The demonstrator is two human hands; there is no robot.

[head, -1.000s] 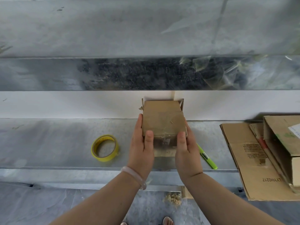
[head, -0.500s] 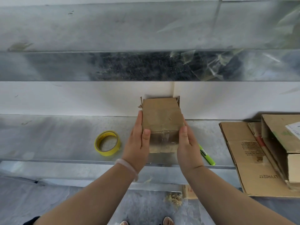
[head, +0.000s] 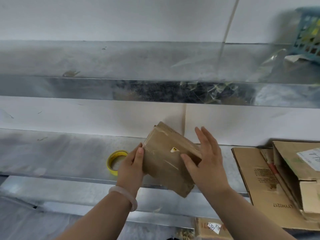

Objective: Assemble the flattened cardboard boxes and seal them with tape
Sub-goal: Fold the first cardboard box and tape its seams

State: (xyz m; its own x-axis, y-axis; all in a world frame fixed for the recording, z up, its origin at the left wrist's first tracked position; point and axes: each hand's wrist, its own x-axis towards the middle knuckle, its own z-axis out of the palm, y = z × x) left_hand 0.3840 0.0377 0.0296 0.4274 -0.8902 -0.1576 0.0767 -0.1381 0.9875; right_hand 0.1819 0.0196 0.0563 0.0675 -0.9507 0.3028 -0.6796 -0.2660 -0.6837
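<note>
Brown taped cardboard box [head: 166,160] tilted, gripped by our left hand [head: 129,168]; our right hand [head: 206,163], fingers straight, touches its side.

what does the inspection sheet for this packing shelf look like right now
surface: metal shelf, bearing the job's things
job's things: small box taped, held tilted; yellow tape roll flat, left of it; flattened cardboard stacked at right
clutter: clear tape scraps along the upper shelf edge
hands: left hand grips the box's left edge; right hand open against its right side
cables: nothing seen
surroundings: white wall; blue basket, blurred, upper right
</note>
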